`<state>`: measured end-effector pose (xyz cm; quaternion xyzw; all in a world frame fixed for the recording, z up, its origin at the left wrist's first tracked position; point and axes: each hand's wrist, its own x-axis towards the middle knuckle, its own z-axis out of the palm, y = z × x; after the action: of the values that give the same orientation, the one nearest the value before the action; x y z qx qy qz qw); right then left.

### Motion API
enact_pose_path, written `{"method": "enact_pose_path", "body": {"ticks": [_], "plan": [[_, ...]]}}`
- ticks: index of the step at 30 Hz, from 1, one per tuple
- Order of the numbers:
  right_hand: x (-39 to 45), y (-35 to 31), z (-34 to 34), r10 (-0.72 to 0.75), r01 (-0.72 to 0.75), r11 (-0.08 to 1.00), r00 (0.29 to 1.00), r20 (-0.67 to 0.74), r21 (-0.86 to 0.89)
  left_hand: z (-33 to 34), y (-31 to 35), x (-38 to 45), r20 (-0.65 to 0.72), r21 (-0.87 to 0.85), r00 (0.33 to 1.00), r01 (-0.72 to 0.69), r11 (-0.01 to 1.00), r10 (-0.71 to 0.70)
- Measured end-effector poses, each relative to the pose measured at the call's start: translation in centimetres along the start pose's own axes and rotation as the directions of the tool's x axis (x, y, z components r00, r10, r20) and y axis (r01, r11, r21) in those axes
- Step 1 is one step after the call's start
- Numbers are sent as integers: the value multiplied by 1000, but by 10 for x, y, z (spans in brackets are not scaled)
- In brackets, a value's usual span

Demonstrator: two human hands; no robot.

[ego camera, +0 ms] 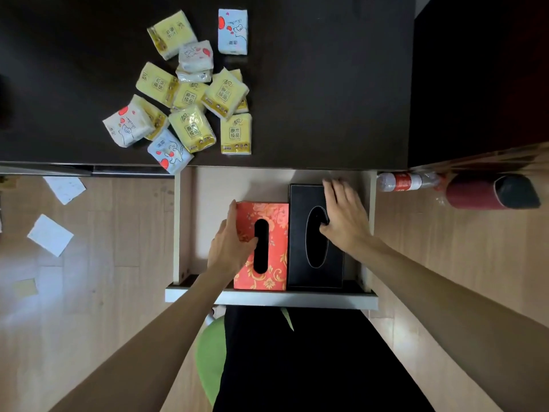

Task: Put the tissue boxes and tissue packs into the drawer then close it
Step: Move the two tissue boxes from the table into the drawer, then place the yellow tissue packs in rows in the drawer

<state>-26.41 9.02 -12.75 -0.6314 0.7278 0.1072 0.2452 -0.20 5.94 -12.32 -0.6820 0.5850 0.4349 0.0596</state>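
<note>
The drawer (267, 298) under the dark desk stands pulled out. Inside it lie a red floral tissue box (276, 233) and, to its right and touching it, a black tissue box (300, 254). My left hand (230, 242) grips the red box along its left side, thumb at the slot. My right hand (344, 215) rests on the black box's right side, thumb in its oval opening. Several yellow tissue packs (193, 126) and white-and-blue tissue packs (232, 31) lie in a heap on the desk (326, 84).
Loose white papers (50, 234) lie on the wooden floor at the left. A plastic bottle (401, 182) and a red cylinder (487, 191) lie on the floor right of the drawer. A green stool (209, 355) is below me.
</note>
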Motion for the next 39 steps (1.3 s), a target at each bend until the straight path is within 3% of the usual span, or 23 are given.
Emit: {"method": "enact_pose_path", "body": {"ticks": [7, 13, 19, 27, 31, 33, 36, 39], "plan": [[-8, 27, -4, -34, 36, 992, 999, 19, -123, 0, -3, 3, 23, 11, 999, -22, 1000, 22], [-11, 36, -1, -39, 39, 997, 999, 6, -68, 6, 9, 8, 85, -8, 996, -9, 1000, 9], [-15, 38, 0, -36, 36, 999, 999, -7, -3, 31, 56, 4, 82, 48, 991, -106, 993, 102], [-21, 33, 5, -4, 4, 999, 1000, 2, -40, 38, 45, -21, 117, 132, 991, -78, 988, 62], [-21, 32, 6, 2, -2, 999, 1000, 4, -47, 35, 42, -19, 145, 86, 988, -62, 994, 49], [-21, 28, 6, 30, -30, 1000, 1000, -2, -2, 33, 40, -18, 161, 59, 986, -59, 997, 49], [-20, 15, 0, 100, -89, 976, 994, -43, 201, 29, 35, -13, 190, -1, 980, -64, 998, 63], [-23, -9, -7, 146, -44, 893, 970, -196, 448, 19, 21, -9, 232, -202, 971, -2, 979, 50]]}}
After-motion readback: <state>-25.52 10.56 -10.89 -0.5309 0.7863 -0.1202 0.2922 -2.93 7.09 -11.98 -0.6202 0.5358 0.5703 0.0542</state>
